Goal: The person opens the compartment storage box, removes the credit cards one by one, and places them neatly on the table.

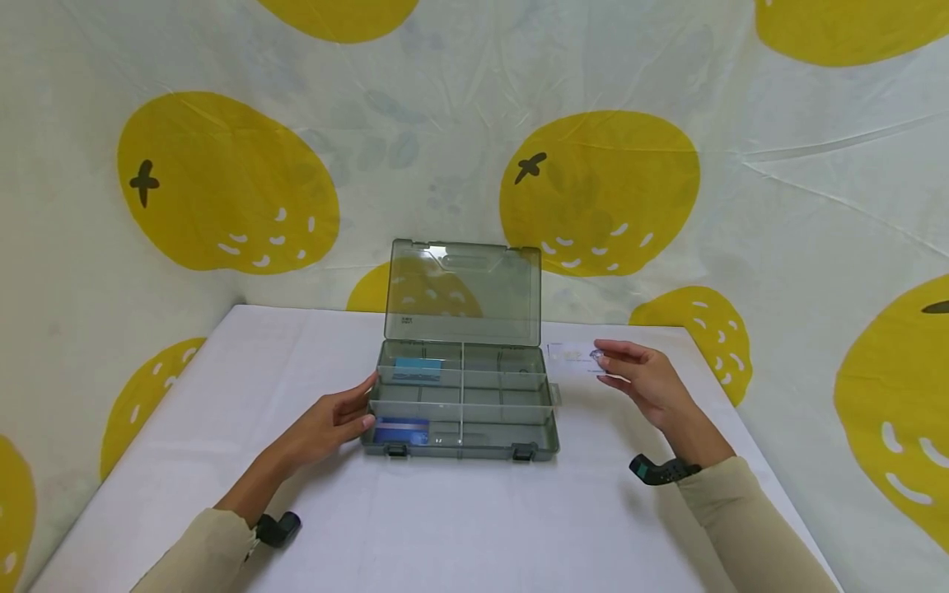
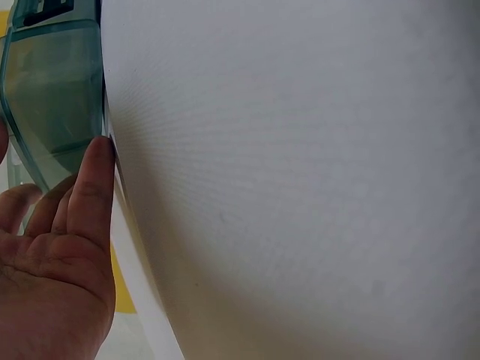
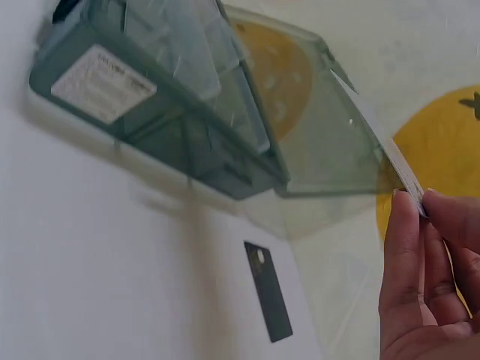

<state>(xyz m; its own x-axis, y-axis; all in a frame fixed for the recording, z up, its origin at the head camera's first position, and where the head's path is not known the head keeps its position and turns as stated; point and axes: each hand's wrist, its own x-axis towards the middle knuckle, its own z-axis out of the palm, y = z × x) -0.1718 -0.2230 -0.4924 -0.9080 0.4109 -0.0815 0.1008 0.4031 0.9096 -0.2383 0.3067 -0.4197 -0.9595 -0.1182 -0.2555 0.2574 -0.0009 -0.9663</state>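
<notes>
A grey-green see-through divided box [image 1: 474, 452] stands on the table with its lid [image 1: 463, 296] raised at the back. My left hand [image 1: 322, 428] rests against the box's left side; in the left wrist view, that hand [image 2: 60, 262] touches the box wall [image 2: 56, 90] with extended fingers. To the right of the box, my right hand [image 1: 652, 385] pinches a whitish card [image 1: 569, 359] between thumb and fingers. The right wrist view shows the card [image 3: 386, 142] nearly edge-on in the hand [image 3: 431, 285]. A light blue card [image 1: 418, 371] lies in the back-left compartment, a dark blue one [image 1: 401, 431] front-left.
In the right wrist view, a dark flat rectangular item [image 3: 268, 292] lies on the white table near its back edge, beside the box. A cloth with large yellow fruit shapes [image 1: 600, 193] hangs behind the table [image 1: 460, 527].
</notes>
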